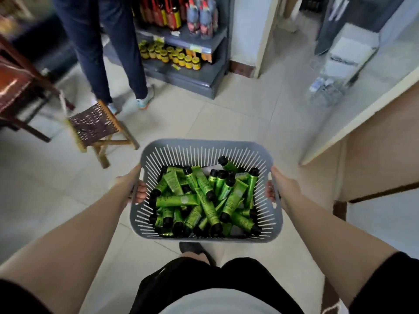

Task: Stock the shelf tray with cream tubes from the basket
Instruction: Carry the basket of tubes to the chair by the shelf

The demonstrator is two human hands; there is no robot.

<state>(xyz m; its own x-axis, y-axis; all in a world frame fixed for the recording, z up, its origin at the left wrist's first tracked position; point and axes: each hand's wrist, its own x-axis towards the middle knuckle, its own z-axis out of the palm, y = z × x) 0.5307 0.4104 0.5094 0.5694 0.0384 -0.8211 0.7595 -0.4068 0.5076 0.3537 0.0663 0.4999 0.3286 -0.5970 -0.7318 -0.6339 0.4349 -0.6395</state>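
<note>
Grey slatted plastic basket, rounded corners, was carried above the tiled floor, holding a loose heap of glossy green cream tubes with black caps, lying crosswise. The left hand gripped the left handle slot, fingers curled through it; the right hand gripped the right rim likewise. Ahead stood a grey shelf unit with yellow-lidded jars and bottles, another person's legs just beside it, and a woven wooden stool at left.
</note>
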